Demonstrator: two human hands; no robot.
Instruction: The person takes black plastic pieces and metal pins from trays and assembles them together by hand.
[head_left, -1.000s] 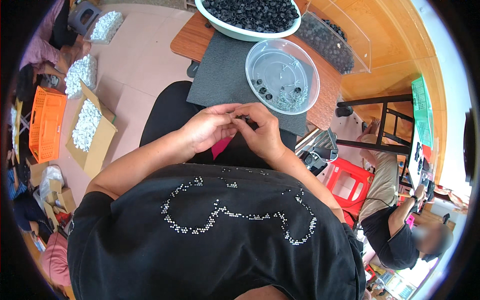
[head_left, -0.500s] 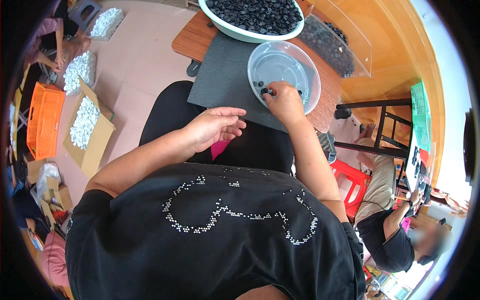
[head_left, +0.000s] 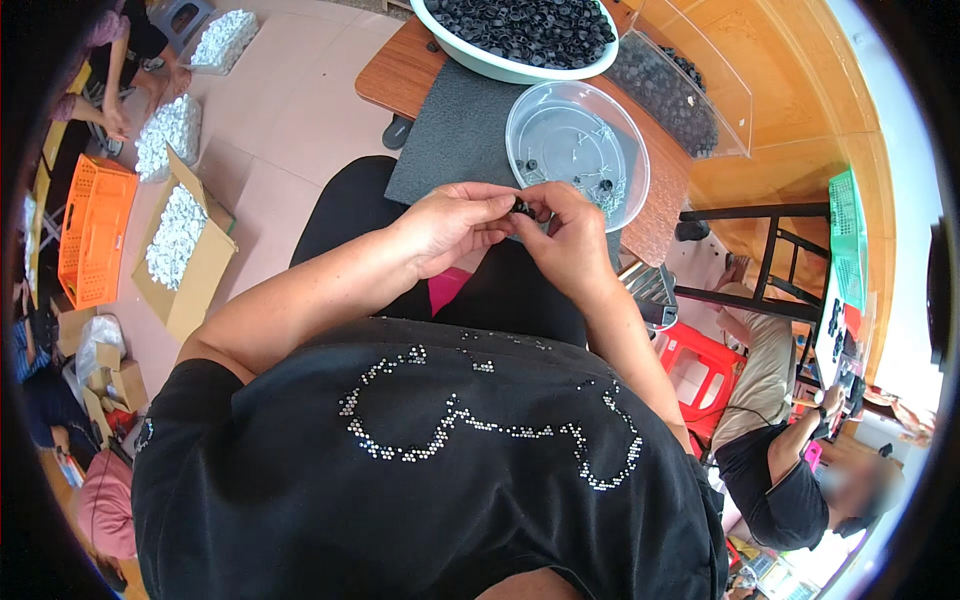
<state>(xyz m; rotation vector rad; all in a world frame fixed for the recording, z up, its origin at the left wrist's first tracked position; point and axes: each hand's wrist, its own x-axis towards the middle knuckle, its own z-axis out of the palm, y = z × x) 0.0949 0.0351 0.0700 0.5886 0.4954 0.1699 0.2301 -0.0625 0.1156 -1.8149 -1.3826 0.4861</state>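
Seen from above, a person's two bare hands meet just on the near side of a round, clear plastic tub [head_left: 560,125], which serves here as the landmark. The left hand [head_left: 448,225] and right hand [head_left: 570,240] pinch a small, rounded, black plastic piece [head_left: 522,208] between them, at the tub's near left edge. Each grip is narrow, thumb and fingertips closed on the piece; whether a finer part is hidden in the fingers cannot be told.

Inside the tub lie a few loose black plastic rings [head_left: 530,165] and a scatter of thin, silvery metal pins or screws [head_left: 612,200]. Under the tub's left side is a dark grey, textured mat [head_left: 440,150], on a brown wooden counter [head_left: 390,75]. Beyond the tub stands a pale green plastic basin [head_left: 500,68] heaped with black plastic pieces [head_left: 525,35].

The handling of the held piece looks unfinished, since both hands are on it. Judging by the tub, only a few rings remain there, but plenty of metal parts.
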